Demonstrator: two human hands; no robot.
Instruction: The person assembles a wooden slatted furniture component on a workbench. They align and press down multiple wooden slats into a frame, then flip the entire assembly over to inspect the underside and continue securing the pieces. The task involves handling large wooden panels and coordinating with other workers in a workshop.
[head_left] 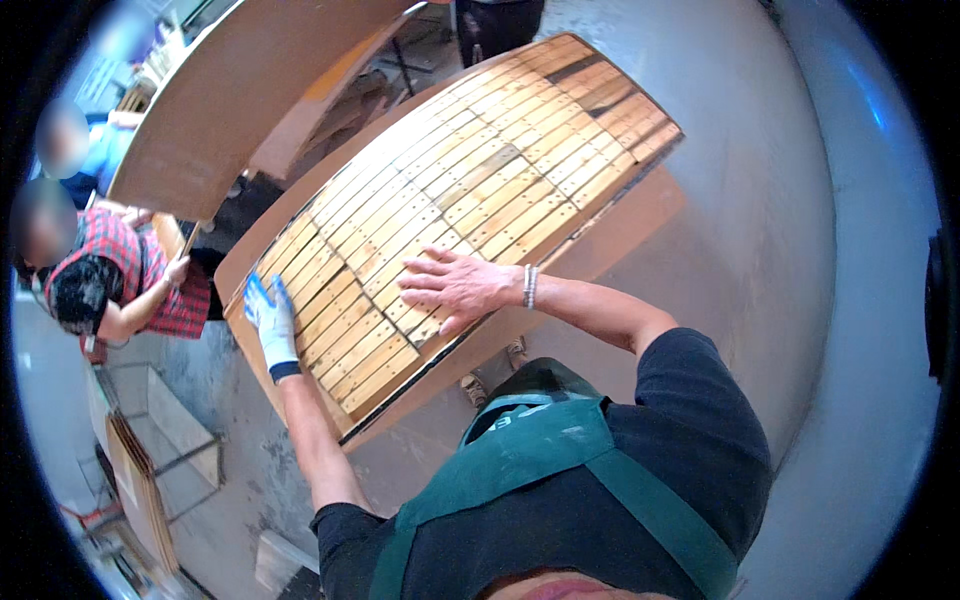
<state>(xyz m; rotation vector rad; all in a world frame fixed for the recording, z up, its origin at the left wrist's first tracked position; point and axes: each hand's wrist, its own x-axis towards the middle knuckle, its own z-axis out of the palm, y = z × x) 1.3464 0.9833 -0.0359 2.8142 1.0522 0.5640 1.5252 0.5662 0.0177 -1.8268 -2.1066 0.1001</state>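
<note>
A large panel of light wooden slats [400,215] lies in front of me, its boards set in rows with small dark dots along them. Some slats carry dark stains. My left hand [270,320], in a white glove with blue fingertips, rests near the panel's left end with its fingers stretched out. Bare and wearing bracelets at the wrist, my right hand [455,287] lies flat on the slats near the close edge, fingers spread. Neither hand grips anything.
Under the panel is a wider brown tabletop [640,215]. Beyond it stands a large curved brown board [250,90]. A person in a checked garment [135,265] works at the left, another behind them. Someone in dark clothing [497,28] stands at the far side. Stacked boards [140,485] lean at lower left.
</note>
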